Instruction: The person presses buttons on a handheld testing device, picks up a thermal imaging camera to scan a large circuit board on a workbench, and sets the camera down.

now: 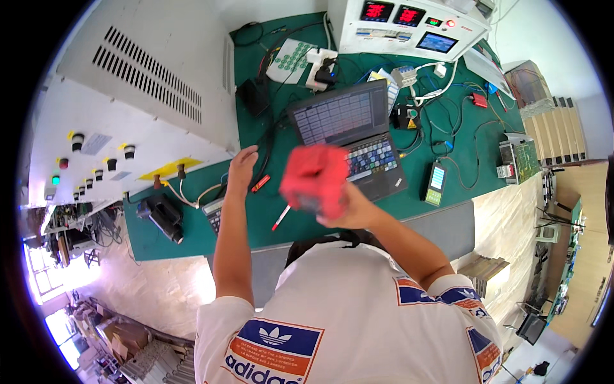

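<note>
My right hand [350, 208] is raised close to the camera and grips a blurred red blocky object [314, 179]. It hangs in front of the open laptop [348, 137] and covers part of the keyboard. My left hand [242, 168] is stretched out, fingers apart, resting on the green mat [192, 233] next to black cables and a small red stick-shaped item [260, 184]. A red and white pen [281, 217] lies on the mat below the red object.
A large white cabinet with vents and buttons [115, 109] stands at left. A white instrument box with red displays [409, 25] sits at the back. A handheld meter [436, 182], a calculator [212, 214], a black tool [163, 217] and many wires cover the mat.
</note>
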A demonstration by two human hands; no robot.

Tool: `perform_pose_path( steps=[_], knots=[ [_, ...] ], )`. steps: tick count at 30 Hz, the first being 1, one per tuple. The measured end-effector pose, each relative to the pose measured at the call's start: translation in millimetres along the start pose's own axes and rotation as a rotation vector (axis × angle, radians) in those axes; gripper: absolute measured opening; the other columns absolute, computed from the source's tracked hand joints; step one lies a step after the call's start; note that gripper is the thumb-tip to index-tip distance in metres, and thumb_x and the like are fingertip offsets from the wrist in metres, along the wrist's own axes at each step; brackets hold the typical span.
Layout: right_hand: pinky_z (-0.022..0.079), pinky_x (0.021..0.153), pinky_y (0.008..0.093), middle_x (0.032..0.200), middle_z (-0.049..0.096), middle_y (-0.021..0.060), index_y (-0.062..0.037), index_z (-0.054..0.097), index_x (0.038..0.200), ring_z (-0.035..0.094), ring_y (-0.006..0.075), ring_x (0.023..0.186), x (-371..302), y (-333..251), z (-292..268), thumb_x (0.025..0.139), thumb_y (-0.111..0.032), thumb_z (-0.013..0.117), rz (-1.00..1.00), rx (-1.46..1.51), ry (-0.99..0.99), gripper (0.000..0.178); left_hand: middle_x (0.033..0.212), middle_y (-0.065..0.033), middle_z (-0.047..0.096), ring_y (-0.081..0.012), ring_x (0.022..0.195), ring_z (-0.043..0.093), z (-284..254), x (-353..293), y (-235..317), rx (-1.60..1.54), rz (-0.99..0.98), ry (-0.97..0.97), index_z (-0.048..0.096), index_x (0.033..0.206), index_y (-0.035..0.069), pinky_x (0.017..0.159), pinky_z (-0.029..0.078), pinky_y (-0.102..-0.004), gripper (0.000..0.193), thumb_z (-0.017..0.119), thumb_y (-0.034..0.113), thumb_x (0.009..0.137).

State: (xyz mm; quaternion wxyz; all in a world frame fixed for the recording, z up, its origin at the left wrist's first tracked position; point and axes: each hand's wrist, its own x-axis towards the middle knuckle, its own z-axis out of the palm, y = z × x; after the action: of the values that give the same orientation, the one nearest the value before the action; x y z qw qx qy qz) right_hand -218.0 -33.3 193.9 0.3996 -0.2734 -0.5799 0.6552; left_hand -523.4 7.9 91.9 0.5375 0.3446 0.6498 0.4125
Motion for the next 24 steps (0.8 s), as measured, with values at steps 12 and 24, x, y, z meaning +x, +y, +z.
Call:
perform_pose_path(
  steps=[12, 24],
  knots=[
    [0.054, 0.085, 0.0375, 0.108, 0.070, 0.0126, -0.0040, 0.066, 0.112, 0.066, 0.0294, 0.097, 8.7, 23.5, 82.6, 0.063, -0.013, 0.092, -0.071, -0.236, -0.384, 0.056, 0.105, -0.0063, 0.072, -0.0110, 0.096, 0.064, -19.4, -129.6, 37.0, -0.129, 0.008, -0.681, 0.070, 0.118, -0.003, 0.088, 0.052, -0.0280, 0.032, 0.068, 0.021, 0.097],
    [0.053, 0.077, 0.0439, 0.096, 0.070, 0.0167, -0.0056, 0.067, 0.112, 0.065, 0.0387, 0.088, 3.8, 2.7, 74.2, 0.068, -0.014, 0.086, 0.089, -0.489, -0.527, 0.049, 0.118, -0.0113, 0.068, -0.0193, 0.111, 0.063, -1.2, -112.3, 24.9, -0.391, 0.054, -0.915, 0.070, 0.118, -0.001, 0.098, 0.049, -0.0325, 0.026, 0.069, 0.010, 0.094]
  ],
)
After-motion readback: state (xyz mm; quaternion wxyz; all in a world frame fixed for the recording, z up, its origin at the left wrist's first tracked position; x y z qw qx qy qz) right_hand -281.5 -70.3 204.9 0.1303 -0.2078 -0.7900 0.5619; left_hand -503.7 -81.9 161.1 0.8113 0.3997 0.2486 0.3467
